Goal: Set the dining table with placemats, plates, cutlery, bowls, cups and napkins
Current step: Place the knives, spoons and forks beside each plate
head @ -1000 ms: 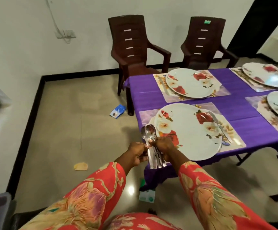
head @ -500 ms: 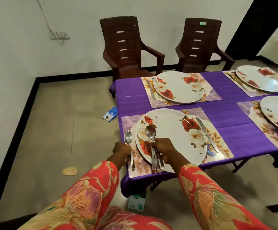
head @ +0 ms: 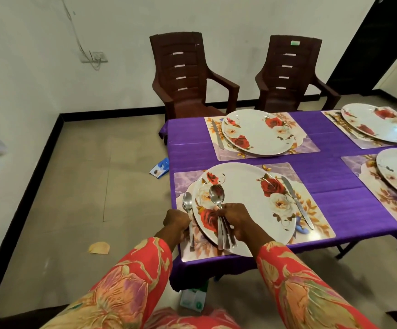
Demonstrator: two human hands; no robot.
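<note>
here your left hand (head: 177, 220) curls its grip around the handle of a single shiny steel spoon (head: 188, 213), which lies on the floral purple-and-cream placemat (head: 183, 184) just left of the nearest white round plate with red and cream roses (head: 244, 203), bowl end pointing away from you. your right hand (head: 236, 218) holds a tight grip on a bundle of steel spoons (head: 220, 214), pinched at mid-handle above the plate's near left part; the bowls stand up past your fingers and the handle ends fan out below them over the plate's near rim. a steel table knife (head: 298, 203) lies on the same placemat just right of the plate, slanted, tip away from you.

the surface wears a purple cloth (head: 330, 176). a second rose-patterned plate (head: 259, 131) sits on its own mat at the far side, with another knife (head: 217, 134) beside its left edge. two more plates on mats show at the right edge of the view. two dark brown plastic armchairs (head: 188, 74) stand against the white wall beyond the surface. on the tiled floor lie a blue-and-white packet (head: 160, 168) and a tan scrap (head: 99, 248).
</note>
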